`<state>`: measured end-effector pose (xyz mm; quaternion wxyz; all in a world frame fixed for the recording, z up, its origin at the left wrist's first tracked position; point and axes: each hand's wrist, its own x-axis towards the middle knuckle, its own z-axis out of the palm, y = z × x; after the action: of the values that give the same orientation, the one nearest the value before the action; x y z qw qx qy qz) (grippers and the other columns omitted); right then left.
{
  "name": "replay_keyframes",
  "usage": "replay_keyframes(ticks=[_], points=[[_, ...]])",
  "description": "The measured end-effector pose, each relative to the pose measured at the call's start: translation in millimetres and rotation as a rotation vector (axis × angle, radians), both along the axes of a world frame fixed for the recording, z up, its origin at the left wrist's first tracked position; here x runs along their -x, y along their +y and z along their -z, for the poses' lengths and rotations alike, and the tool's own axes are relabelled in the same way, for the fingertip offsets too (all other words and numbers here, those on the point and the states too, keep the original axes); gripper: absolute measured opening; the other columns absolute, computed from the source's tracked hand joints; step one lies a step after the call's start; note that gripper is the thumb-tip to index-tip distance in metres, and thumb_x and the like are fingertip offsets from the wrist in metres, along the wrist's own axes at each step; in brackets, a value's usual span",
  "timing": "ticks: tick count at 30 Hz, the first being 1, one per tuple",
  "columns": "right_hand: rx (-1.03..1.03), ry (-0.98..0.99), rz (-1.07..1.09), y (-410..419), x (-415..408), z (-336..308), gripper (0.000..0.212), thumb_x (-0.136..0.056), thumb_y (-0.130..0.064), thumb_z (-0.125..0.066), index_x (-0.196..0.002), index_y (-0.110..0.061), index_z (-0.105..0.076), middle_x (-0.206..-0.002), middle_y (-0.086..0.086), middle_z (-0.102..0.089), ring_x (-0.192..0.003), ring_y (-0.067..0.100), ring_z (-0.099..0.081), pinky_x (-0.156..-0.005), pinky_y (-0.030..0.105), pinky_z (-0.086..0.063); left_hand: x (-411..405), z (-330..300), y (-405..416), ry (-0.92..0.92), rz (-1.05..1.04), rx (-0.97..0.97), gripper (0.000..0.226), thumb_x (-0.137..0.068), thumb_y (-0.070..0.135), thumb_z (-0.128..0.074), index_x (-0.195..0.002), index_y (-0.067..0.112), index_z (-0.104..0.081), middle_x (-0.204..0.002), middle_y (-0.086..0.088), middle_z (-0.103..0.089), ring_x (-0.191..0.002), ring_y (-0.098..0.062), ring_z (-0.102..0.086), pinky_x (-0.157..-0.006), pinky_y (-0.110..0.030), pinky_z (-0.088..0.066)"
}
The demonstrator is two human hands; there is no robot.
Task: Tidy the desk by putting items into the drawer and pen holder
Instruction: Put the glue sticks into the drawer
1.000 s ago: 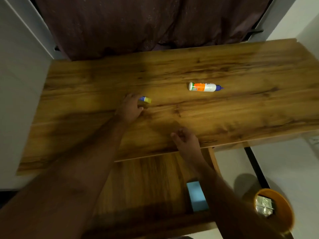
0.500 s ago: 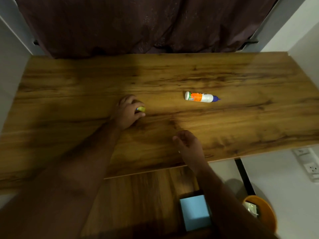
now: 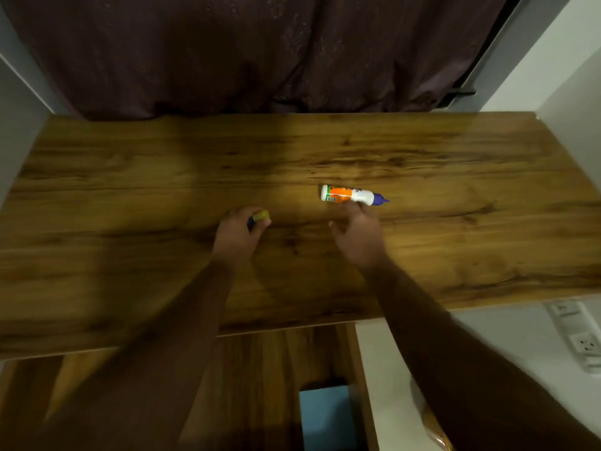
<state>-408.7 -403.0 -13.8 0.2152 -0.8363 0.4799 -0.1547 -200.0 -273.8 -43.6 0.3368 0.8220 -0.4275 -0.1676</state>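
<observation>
A white glue bottle (image 3: 349,195) with an orange label and a blue cap lies on its side on the wooden desk (image 3: 455,222), near the middle. My right hand (image 3: 359,236) reaches toward it, fingers apart, with the fingertips just below the bottle. My left hand (image 3: 235,237) is closed around a small blue and yellow glue stick (image 3: 261,216), whose yellow end pokes out by the thumb. Below the desk's front edge the open wooden drawer (image 3: 260,369) shows, with a light blue item (image 3: 325,418) inside.
A dark curtain (image 3: 260,50) hangs behind the desk. White walls flank both sides. Wall sockets (image 3: 582,336) sit at the lower right, and part of an orange container (image 3: 435,434) shows beside my right forearm.
My right hand has moved from the desk's front edge up to the glue bottle. My left hand has closed more fully over the glue stick. The camera has tilted, showing less of the drawer.
</observation>
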Motion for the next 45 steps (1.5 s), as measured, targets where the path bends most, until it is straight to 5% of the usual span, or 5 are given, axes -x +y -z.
replay_keyframes(ticks=[11, 25, 33, 39, 45], points=[[0.032, 0.344, -0.022, -84, 8, 11, 0.064, -0.082, -0.036, -0.067, -0.138, -0.016, -0.044, -0.138, 0.015, -0.048, -0.133, 0.037, -0.038, -0.106, 0.048, -0.036, 63, -22, -17, 0.133, -0.143, 0.043, 0.04, -0.091, 0.041, -0.06, -0.126, 0.021, -0.059, -0.116, 0.001, -0.063, -0.106, -0.014, -0.057, -0.087, -0.03, -0.048], [-0.154, -0.104, 0.037, -13, 46, 6, 0.044, -0.076, -0.032, -0.078, -0.115, -0.017, -0.065, -0.105, 0.005, -0.07, -0.095, 0.024, -0.064, -0.078, 0.034, -0.052, 103, -34, 17, 0.355, -0.259, 0.129, 0.035, -0.092, 0.044, -0.058, -0.117, 0.02, -0.066, -0.099, 0.006, -0.069, -0.092, -0.009, -0.063, -0.076, -0.029, -0.051], [-0.23, -0.267, 0.133, 67, 58, -34, 0.037, -0.07, -0.03, -0.084, -0.099, -0.027, -0.061, -0.085, -0.013, -0.06, -0.079, 0.009, -0.057, -0.062, 0.02, -0.041, 114, -39, 74, 0.598, -0.193, 0.203, 0.019, -0.094, 0.034, -0.058, -0.103, 0.02, -0.067, -0.089, 0.0, -0.072, -0.079, -0.009, -0.066, -0.065, -0.034, -0.051], [-0.368, -0.337, 0.077, 134, 70, -54, 0.033, -0.07, -0.021, -0.085, -0.093, -0.01, -0.065, -0.085, 0.003, -0.069, -0.077, 0.016, -0.063, -0.07, 0.03, -0.05, 119, -32, 130, 0.702, -0.1, 0.17, 0.022, -0.095, 0.03, -0.057, -0.112, 0.018, -0.064, -0.1, 0.002, -0.071, -0.087, -0.01, -0.069, -0.062, -0.022, -0.05], [-0.52, -0.497, 0.074, 187, 80, -37, 0.017, -0.079, -0.004, -0.074, -0.094, -0.009, -0.067, -0.089, 0.003, -0.071, -0.082, 0.013, -0.065, -0.078, 0.032, -0.051, 135, -8, 177, 0.803, -0.042, 0.18, 0.009, -0.095, 0.025, -0.058, -0.09, 0.027, -0.066, -0.086, 0.001, -0.071, -0.077, -0.01, -0.067, -0.069, -0.028, -0.052]])
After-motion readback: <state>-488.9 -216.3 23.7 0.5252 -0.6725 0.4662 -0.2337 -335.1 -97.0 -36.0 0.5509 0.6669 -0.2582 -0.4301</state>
